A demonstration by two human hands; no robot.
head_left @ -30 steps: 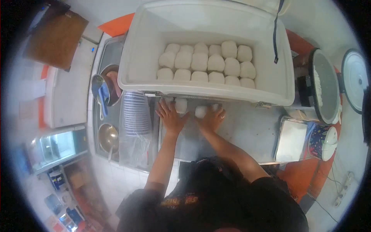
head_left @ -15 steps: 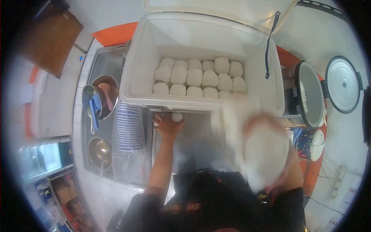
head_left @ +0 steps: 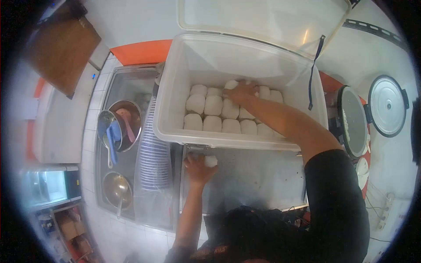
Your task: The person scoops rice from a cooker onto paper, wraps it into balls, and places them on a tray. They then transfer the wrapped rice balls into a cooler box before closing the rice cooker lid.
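Observation:
Several white rounded packs (head_left: 212,105) lie in rows inside a large white cooler box (head_left: 322,127) whose lid stands raised. My right hand (head_left: 242,92) reaches over the front wall into the box, with its fingers closed about a white pack in the back row; part of that pack is hidden by the hand. Below the box's latch, my left hand (head_left: 199,170) is over the left end of a metal worktop (head_left: 254,175). Its fingers are closed around a small white thing (head_left: 211,161) of a kind I cannot make out.
Left of the worktop lies a bagged stack of striped cups (head_left: 154,153). Beyond it are a metal pot (head_left: 131,131) with utensils and a metal bowl (head_left: 117,186). At the right, a rice cooker (head_left: 354,118) stands open, its round lid (head_left: 388,105) raised. A strap (head_left: 312,83) hangs from the box lid.
My right hand has swung from the worktop's right side, where large white shapes blurred beside it, up into the box. My left hand stays at the worktop's left end. The view has shifted.

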